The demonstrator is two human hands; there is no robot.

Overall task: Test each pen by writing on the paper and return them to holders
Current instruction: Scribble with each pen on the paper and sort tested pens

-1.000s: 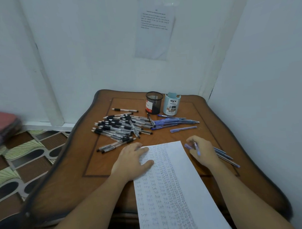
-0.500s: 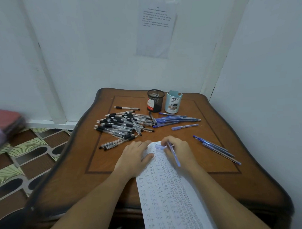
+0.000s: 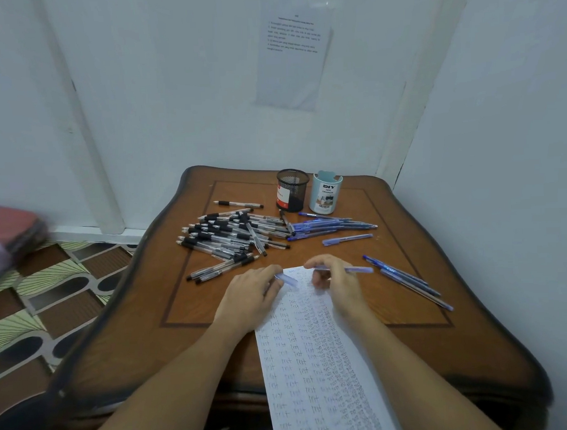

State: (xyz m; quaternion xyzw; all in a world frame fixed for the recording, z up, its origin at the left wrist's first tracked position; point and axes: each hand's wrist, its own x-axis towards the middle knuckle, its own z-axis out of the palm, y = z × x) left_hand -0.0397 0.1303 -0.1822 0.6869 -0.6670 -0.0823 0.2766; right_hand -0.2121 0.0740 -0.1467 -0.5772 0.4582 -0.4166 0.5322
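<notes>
On the desk stand two holders; three blue pens lie at right. At the paper's top, the right hand pinches one pen with curled fingers; the left hand pinches its cap.

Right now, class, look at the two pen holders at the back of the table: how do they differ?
The black holder is dark mesh; the blue holder is solid and pale. The black holder carries a red and white label; the blue holder reads "DIY". Both stand upright, side by side on the table, with nothing sticking out.
</notes>
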